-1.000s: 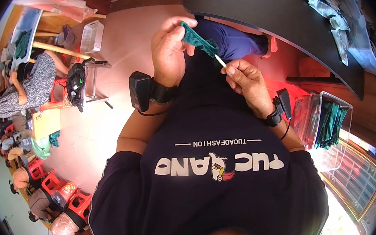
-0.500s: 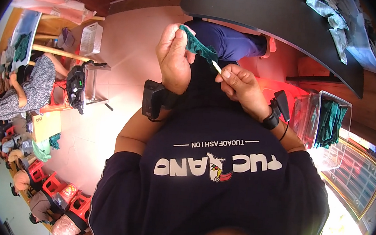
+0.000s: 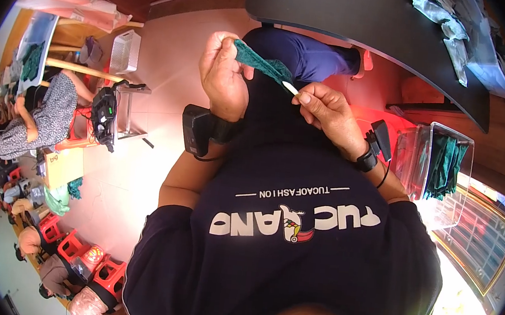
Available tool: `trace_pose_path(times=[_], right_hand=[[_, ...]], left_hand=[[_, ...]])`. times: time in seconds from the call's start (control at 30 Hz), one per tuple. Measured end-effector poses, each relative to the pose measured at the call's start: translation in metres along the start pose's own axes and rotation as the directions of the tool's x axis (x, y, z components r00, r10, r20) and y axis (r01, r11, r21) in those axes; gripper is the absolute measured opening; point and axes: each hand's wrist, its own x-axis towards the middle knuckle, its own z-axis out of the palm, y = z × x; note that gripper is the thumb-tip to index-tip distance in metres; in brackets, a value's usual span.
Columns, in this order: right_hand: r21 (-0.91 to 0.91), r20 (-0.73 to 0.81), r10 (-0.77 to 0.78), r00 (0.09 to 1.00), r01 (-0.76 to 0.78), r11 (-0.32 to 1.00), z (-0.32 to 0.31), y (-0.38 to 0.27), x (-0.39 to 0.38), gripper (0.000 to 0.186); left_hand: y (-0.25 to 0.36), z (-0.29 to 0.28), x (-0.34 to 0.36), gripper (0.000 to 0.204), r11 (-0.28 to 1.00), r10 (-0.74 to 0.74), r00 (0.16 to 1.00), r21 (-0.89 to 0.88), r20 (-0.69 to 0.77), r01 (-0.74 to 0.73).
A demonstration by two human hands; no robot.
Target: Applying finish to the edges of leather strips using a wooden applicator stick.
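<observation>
My left hand pinches one end of a dark green, velvety strip of cloth between thumb and fingers. The strip stretches to the right over my lap. In my right hand the fingers are closed on a slim white pointed stick. Its tip meets the strip's other end, though I cannot tell whether it lies inside the cloth or against it. Both hands are raised in front of my dark shirt.
A black table with crumpled plastic bags stands ahead to the right. To my right, a clear plastic bin holds green cloth pieces. A white basket, a seated person and red stools are on the left.
My left hand has moved a little to the left, and the green strip is now pulled straighter and flatter. My right hand and the white stick have barely moved.
</observation>
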Motion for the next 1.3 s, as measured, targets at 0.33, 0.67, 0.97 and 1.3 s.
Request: trace_pose_path(times=[0.33, 0.67, 0.97, 1.3], right_hand=[[0.086, 0.059, 0.043, 0.997, -0.048, 0.995, -0.004, -0.004, -0.003, 0.025], [0.057, -0.073, -0.016, 0.997, 0.02, 0.998, -0.005, 0.0, -0.001, 0.011], [0.161, 0.008, -0.093, 0.996, 0.091, 0.983, -0.006, 0.006, -0.003, 0.018], [0.355, 0.161, 0.052, 0.986, -0.107, 0.929, -0.005, 0.0, -0.006, 0.02]], left_hand=[[0.006, 0.005, -0.002, 0.021, 0.999, -0.014, 0.999, -0.046, 0.051, 0.016], [0.01, 0.005, 0.004, 0.02, 0.995, 0.047, 0.999, -0.082, -0.007, -0.048], [0.009, 0.007, 0.0, 0.019, 0.984, 0.007, 0.99, -0.175, 0.143, 0.019], [0.011, 0.024, -0.012, 0.025, 0.995, 0.095, 0.993, 0.008, 0.076, -0.096]])
